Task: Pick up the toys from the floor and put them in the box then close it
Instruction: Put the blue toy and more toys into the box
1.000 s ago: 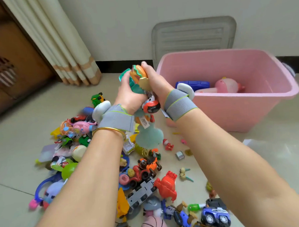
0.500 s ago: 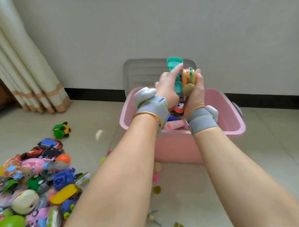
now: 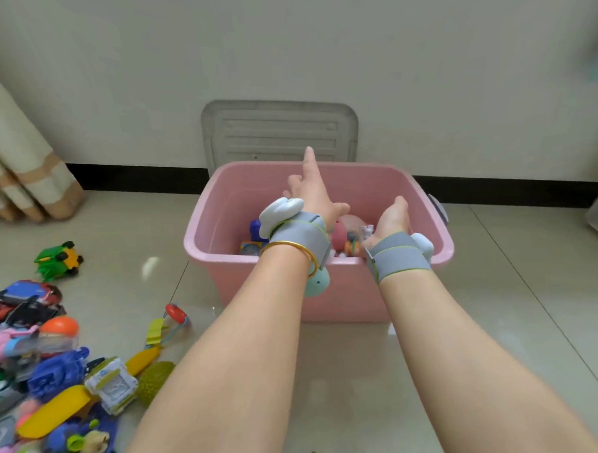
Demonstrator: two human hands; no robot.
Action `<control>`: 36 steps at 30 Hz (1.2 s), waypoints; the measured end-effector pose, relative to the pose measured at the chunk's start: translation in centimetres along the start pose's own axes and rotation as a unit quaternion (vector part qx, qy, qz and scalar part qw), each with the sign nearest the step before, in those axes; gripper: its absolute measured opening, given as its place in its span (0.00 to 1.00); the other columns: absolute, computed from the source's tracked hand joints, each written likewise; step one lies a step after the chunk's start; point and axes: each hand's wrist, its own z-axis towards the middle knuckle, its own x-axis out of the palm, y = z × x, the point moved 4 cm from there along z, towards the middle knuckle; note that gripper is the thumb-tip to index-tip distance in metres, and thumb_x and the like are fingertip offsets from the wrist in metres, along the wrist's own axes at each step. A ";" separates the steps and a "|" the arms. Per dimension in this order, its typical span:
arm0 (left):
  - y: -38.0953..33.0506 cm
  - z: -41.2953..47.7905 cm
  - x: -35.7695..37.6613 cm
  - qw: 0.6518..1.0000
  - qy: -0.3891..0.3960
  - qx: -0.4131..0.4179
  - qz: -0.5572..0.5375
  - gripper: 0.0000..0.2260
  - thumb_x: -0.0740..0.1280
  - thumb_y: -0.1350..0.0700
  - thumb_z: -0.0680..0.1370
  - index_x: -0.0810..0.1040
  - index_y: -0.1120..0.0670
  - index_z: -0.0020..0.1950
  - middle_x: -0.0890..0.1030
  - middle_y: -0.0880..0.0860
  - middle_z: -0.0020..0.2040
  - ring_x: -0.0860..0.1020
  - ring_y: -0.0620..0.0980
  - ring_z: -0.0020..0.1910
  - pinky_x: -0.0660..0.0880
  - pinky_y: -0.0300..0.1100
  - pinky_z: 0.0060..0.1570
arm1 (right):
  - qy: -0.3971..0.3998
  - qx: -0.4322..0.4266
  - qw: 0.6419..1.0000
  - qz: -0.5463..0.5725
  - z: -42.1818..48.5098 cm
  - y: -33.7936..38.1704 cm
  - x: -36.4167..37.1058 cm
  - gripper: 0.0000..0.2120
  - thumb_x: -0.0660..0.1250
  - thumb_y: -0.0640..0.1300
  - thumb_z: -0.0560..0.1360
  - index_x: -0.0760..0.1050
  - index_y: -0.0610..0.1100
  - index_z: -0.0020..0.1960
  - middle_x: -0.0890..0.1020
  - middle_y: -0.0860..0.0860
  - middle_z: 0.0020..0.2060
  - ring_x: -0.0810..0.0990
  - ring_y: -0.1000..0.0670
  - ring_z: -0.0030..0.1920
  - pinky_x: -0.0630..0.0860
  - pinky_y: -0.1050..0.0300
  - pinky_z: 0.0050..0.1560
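A pink plastic box [image 3: 348, 292] stands open on the floor against the wall. Both my hands hover over its opening, spread apart and holding nothing. My left hand [image 3: 311, 191] has its fingers straight, one pointing up. My right hand [image 3: 391, 217] is relaxed, its fingers partly hidden. Inside the box lie several toys [image 3: 347, 232], among them a pink one and a blue one. A pale green toy [image 3: 316, 282] hangs under my left wrist. A heap of loose toys [image 3: 50, 367] covers the floor at the lower left.
The grey box lid [image 3: 279, 131] leans upright on the wall behind the box. A green and yellow toy car [image 3: 57, 259] sits apart at the left. A beige curtain [image 3: 21, 173] hangs at the far left. Bare tiled floor [image 3: 519, 285] lies right of the box.
My hands carried a handful of toys from the pile to above the box, then parted and let them go. The toys are no longer in my hands.
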 end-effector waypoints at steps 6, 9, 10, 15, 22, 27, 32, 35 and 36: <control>0.9 -0.7 -2.9 0.956 -0.089 0.006 -0.281 0.30 0.54 0.69 0.77 0.61 0.46 0.75 0.69 0.55 0.67 0.75 0.51 0.58 0.75 0.40 0.56 | 0.153 -0.023 0.971 -0.184 -3.6 0.7 1.4 0.15 0.56 0.40 0.78 0.74 0.48 0.61 0.78 0.48 0.51 0.75 0.45 0.54 0.72 0.50 0.58; 1.3 -1.0 -4.3 0.890 -0.128 -0.024 -0.436 0.27 0.55 0.70 0.78 0.65 0.47 0.73 0.72 0.53 0.63 0.76 0.46 0.41 0.75 0.29 0.31 | 0.317 -0.001 0.903 -0.290 -6.3 -0.9 2.7 0.09 0.59 0.42 0.74 0.76 0.44 0.51 0.81 0.48 0.39 0.79 0.49 0.39 0.75 0.60 0.40; 1.2 -1.2 -4.5 0.871 -0.133 -0.027 -0.472 0.26 0.55 0.70 0.78 0.66 0.48 0.72 0.72 0.53 0.62 0.76 0.45 0.39 0.77 0.32 0.34 | 0.360 -0.004 0.878 -0.316 -7.1 -1.4 3.1 0.09 0.61 0.42 0.71 0.76 0.43 0.50 0.81 0.47 0.38 0.80 0.49 0.36 0.75 0.61 0.38; 0.6 -1.6 -4.4 0.864 -0.100 -0.007 -0.494 0.26 0.61 0.69 0.77 0.67 0.49 0.71 0.70 0.54 0.62 0.74 0.52 0.59 0.75 0.48 0.61 | 0.316 -0.156 0.858 -0.374 -5.7 -1.3 3.3 0.11 0.71 0.42 0.67 0.77 0.43 0.49 0.79 0.44 0.42 0.76 0.46 0.42 0.76 0.47 0.48; 1.9 -2.8 -4.3 0.926 -0.062 0.007 -0.373 0.18 0.60 0.67 0.79 0.70 0.56 0.68 0.73 0.54 0.59 0.75 0.49 0.54 0.77 0.45 0.54 | -0.020 -0.332 0.868 -0.368 -2.7 5.7 1.4 0.10 0.59 0.44 0.75 0.73 0.46 0.55 0.77 0.47 0.45 0.74 0.45 0.45 0.70 0.56 0.47; 3.5 -4.4 -3.4 0.940 0.038 -0.010 -0.339 0.10 0.57 0.67 0.79 0.74 0.56 0.55 0.78 0.53 0.46 0.77 0.44 0.38 0.78 0.34 0.33 | -0.021 -0.339 0.843 -0.417 -2.9 6.2 2.1 0.21 0.62 0.45 0.75 0.68 0.49 0.68 0.76 0.45 0.60 0.76 0.45 0.53 0.70 0.58 0.52; 4.5 -6.4 -2.4 0.943 0.133 -0.051 -0.300 0.06 0.60 0.66 0.79 0.73 0.57 0.52 0.77 0.54 0.43 0.79 0.45 0.31 0.78 0.36 0.26 | -0.059 -0.205 0.786 -0.580 -2.5 3.5 -0.3 0.28 0.61 0.40 0.76 0.58 0.42 0.74 0.67 0.41 0.69 0.70 0.39 0.67 0.68 0.48 0.65; 5.3 -7.8 -1.8 0.933 0.189 -0.070 -0.299 0.04 0.62 0.64 0.80 0.72 0.56 0.48 0.78 0.54 0.39 0.80 0.42 0.25 0.78 0.37 0.25 | -0.033 -0.247 0.791 -0.559 -3.0 3.3 -0.7 0.23 0.57 0.34 0.76 0.65 0.43 0.71 0.70 0.42 0.68 0.72 0.40 0.66 0.68 0.49 0.65; 5.8 -8.5 -1.4 0.932 0.207 -0.075 -0.289 0.04 0.62 0.62 0.80 0.72 0.56 0.47 0.79 0.54 0.39 0.80 0.42 0.25 0.78 0.37 0.24 | -0.015 -0.270 0.789 -0.551 -3.4 3.1 -0.8 0.22 0.56 0.32 0.75 0.69 0.44 0.67 0.72 0.42 0.66 0.74 0.40 0.63 0.70 0.49 0.64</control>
